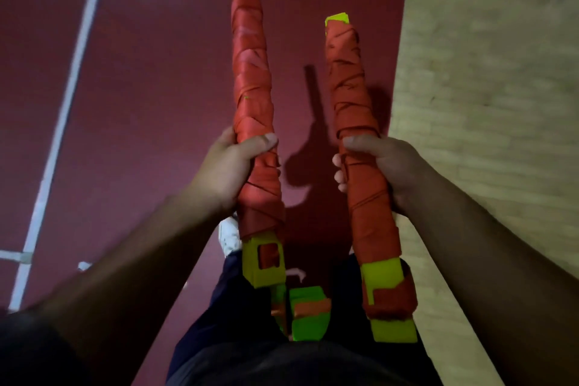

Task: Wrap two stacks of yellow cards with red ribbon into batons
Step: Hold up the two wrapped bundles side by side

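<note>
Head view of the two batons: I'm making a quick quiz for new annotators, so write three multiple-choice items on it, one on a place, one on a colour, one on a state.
1. Where is the white line relative to the left baton and the right baton?
A) between them
B) left of both
C) right of both

2. What colour are the bare card ends?
A) blue
B) white
C) yellow-green

3. What are the left hand and the right hand doing?
A) each grips one baton
B) both lie open
C) both hang empty

Answers:
1 B, the line runs down the frame's left side, well clear of both batons.
2 C, yellow-green shows at both ends of each baton.
3 A, fingers and thumb curl round the middle of each baton.
</note>
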Available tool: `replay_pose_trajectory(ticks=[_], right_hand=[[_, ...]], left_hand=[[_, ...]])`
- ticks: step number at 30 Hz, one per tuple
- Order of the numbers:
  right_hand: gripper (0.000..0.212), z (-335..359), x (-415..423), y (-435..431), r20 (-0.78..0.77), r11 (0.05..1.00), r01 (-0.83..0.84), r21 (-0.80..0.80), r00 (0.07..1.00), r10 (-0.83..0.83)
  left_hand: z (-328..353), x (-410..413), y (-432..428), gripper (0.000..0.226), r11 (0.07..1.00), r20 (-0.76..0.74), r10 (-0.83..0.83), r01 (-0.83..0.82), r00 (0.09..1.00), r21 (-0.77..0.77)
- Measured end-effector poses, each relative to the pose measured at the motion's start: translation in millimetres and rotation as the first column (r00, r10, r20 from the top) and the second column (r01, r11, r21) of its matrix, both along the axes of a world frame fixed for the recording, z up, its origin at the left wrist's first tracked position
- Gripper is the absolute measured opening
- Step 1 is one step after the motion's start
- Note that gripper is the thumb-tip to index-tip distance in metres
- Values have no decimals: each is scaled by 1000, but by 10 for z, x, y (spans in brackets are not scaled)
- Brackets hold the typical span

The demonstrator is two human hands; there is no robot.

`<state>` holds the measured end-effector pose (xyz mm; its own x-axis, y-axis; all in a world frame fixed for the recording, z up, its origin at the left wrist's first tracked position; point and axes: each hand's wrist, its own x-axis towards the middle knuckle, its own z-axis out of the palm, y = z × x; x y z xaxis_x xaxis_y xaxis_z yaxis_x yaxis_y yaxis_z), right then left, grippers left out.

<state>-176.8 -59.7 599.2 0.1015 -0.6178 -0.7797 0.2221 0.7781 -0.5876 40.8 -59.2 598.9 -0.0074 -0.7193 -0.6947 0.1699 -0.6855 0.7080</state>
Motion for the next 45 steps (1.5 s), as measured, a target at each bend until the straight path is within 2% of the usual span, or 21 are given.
replay_pose_trajectory(ticks=[5, 11, 15, 17, 19, 22, 25, 29, 32, 39, 42, 45], right_hand=[[7, 1065, -27, -213, -1, 981, 66, -182, 998, -67], [21, 2369, -232, -290, 117, 915, 158, -371, 986, -122], [21, 3032, -439, -311, 257, 876, 201, -438, 962, -92], [33, 3345, -593, -316, 295, 847, 200, -493, 954, -54], [38, 3635, -758, -335, 298, 807, 191, -559, 954, -19], [38, 4017, -980, -377, 307, 766, 177, -618, 951, 29], [41, 4335, -1178, -425, 329, 731, 179, -658, 942, 65], [42, 4639, -1374, -577, 358, 688, 195, -699, 928, 102], [41, 4750, -1435, -657, 395, 678, 223, -701, 912, 109], [53, 4928, -1707, -773, 349, 531, 360, -767, 929, -125], [50, 5014, -2006, -617, 303, 460, 415, -785, 905, -300], [56, 5045, -2382, -320, 271, 397, 454, -798, 858, -436]], left_hand=[[964, -96, -238, 24, 991, -127, 3, -20, 992, -131], [2183, -270, -412, 26, 952, -197, -51, -12, 979, -306], [2826, -488, -491, 20, 912, -228, -110, 7, 967, -410], [3150, -655, -521, 27, 889, -256, -159, 25, 953, -457], [3457, -829, -554, 33, 872, -274, -191, 35, 942, -487], [3849, -1064, -592, 21, 857, -273, -205, 38, 940, -514], [4209, -1272, -601, 19, 841, -292, -228, 37, 929, -539], [4521, -1450, -766, 45, 791, -323, -261, 9, 910, -612], [4599, -1490, -916, 46, 773, -304, -293, 38, 907, -633], [4837, -1859, -1479, 21, 731, -277, -483, 208, 831, -650], [4946, -2330, -1657, 20, 683, -244, -587, 311, 772, -661], [5039, -2912, -1634, 20, 617, -245, -714, 425, 656, -662]])
